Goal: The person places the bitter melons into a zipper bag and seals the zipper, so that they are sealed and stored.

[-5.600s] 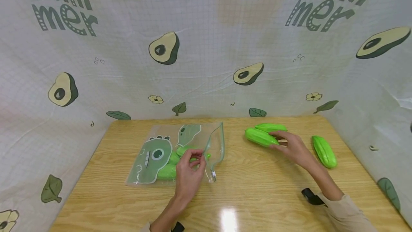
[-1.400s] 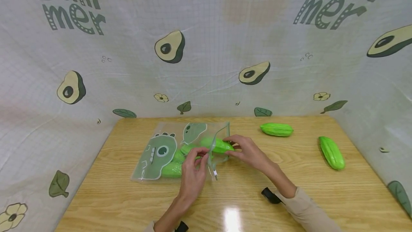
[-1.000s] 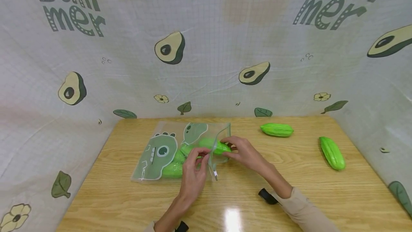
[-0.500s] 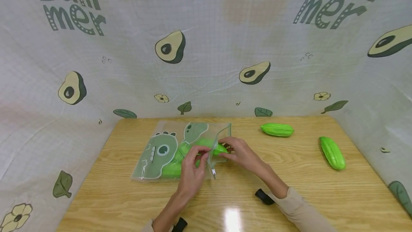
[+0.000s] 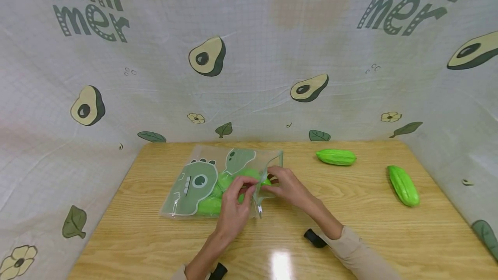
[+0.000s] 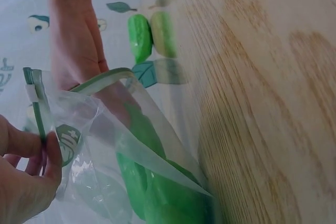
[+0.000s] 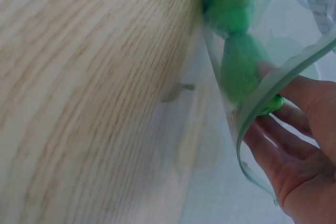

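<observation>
The transparent zip bag (image 5: 196, 185), printed with green cartoon figures, lies on its side on the left-centre part of the wooden table (image 5: 342, 232), with its mouth facing right. The left hand (image 5: 234, 211) is at the near side of the bag mouth; its thumb and fingers are closed in a pinch on the green-edged rim, and the mouth stands parted. A white slider (image 5: 259, 209) sits at the near end of the rim, just beside that pinch. The right hand (image 5: 288, 188) enters the mouth from the right. Its thumb and fingers are partly curled and hold the right end of a green gourd (image 7: 241, 72), thumb on one side and fingers on the other. Most of this gourd is inside the bag, behind the film; its tip shows at the opening. Further green gourds (image 5: 210, 206) lie inside the bag to the left, partly covered by the print and the left hand; their exact count cannot be told. Two loose gourds rest on the table, well apart from the bag: the far gourd (image 5: 336, 157) lies nearly crosswise by the far edge, and the right-hand gourd (image 5: 403, 186) lies obliquely near the right edge. A pale printed cloth (image 5: 253, 55) stands behind the table.
</observation>
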Demonstrator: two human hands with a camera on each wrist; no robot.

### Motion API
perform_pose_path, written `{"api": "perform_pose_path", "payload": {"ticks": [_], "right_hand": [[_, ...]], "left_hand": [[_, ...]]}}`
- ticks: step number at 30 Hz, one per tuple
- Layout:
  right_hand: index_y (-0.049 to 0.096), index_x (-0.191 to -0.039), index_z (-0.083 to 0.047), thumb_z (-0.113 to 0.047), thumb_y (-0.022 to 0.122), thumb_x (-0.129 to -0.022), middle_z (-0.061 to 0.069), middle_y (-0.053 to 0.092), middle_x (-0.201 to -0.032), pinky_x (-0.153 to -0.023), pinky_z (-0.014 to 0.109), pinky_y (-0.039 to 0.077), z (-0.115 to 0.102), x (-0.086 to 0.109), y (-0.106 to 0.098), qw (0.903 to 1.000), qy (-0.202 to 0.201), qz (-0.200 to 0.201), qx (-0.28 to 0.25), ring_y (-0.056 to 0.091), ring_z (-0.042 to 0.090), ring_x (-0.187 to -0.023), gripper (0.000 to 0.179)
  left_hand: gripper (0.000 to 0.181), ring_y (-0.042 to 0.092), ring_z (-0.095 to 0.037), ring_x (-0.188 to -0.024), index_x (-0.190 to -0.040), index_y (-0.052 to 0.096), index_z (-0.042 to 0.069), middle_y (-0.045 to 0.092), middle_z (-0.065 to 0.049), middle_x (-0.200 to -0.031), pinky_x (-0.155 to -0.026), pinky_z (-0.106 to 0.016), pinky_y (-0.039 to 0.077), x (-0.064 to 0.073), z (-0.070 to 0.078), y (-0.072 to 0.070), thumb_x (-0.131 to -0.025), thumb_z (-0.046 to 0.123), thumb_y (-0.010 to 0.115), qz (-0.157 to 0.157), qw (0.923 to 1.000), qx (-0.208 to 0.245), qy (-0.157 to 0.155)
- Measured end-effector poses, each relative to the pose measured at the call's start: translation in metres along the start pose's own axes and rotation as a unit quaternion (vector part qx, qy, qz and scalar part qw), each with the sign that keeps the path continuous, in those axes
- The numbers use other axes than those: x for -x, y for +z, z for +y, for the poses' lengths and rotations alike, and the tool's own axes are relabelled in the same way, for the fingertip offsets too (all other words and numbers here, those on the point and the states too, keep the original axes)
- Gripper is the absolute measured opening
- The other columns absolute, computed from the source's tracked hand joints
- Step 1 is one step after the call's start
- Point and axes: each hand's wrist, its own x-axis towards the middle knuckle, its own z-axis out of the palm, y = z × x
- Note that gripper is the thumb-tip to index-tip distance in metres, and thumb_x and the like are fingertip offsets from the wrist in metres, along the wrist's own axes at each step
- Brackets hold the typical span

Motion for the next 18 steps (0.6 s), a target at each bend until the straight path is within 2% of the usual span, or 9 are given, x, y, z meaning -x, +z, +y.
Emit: {"api": "perform_pose_path", "payload": {"ticks": [5, 13, 18], "right_hand": [[0.068, -0.1, 0.001, 0.006, 0.079, -0.086, 0.013, 0.07, -0.1, -0.081, 0.025, 0.062, -0.0001, -0.0016, 0.0028, 0.9998, 0.014, 0.002, -0.017, 0.072, 0.032, -0.098, 0.019], [0.069, -0.108, 0.005, 0.007, 0.076, -0.089, 0.023, 0.069, -0.119, -0.084, 0.028, 0.061, -0.0009, -0.0033, 0.005, 0.9989, 0.031, -0.003, -0.035, 0.069, 0.037, -0.107, 0.02], [0.071, -0.112, 0.001, 0.003, 0.075, -0.091, 0.016, 0.072, -0.116, -0.089, 0.028, 0.06, 0.0014, -0.0039, 0.0055, 0.9992, 0.028, -0.008, -0.028, 0.069, 0.031, -0.111, 0.022]], "left_hand": [[0.018, 0.067, -0.02, -0.101, -0.108, 0.069, 0.005, 0.067, -0.006, -0.105, -0.09, -0.031, 0.06, -0.0003, -0.0004, 0.0003, -0.097, -0.008, 0.063, -0.001, 1.0, -0.007, -0.004], [0.018, 0.067, -0.02, -0.102, -0.109, 0.068, 0.005, 0.066, -0.006, -0.105, -0.09, -0.032, 0.06, -0.0002, -0.0013, 0.0016, -0.097, -0.008, 0.063, -0.005, 0.9999, -0.014, -0.004], [0.02, 0.066, -0.02, -0.101, -0.109, 0.068, 0.006, 0.066, -0.003, -0.105, -0.091, -0.031, 0.059, 0.001, -0.0016, 0.0034, -0.097, -0.008, 0.063, -0.012, 0.9997, -0.019, -0.003]]}}
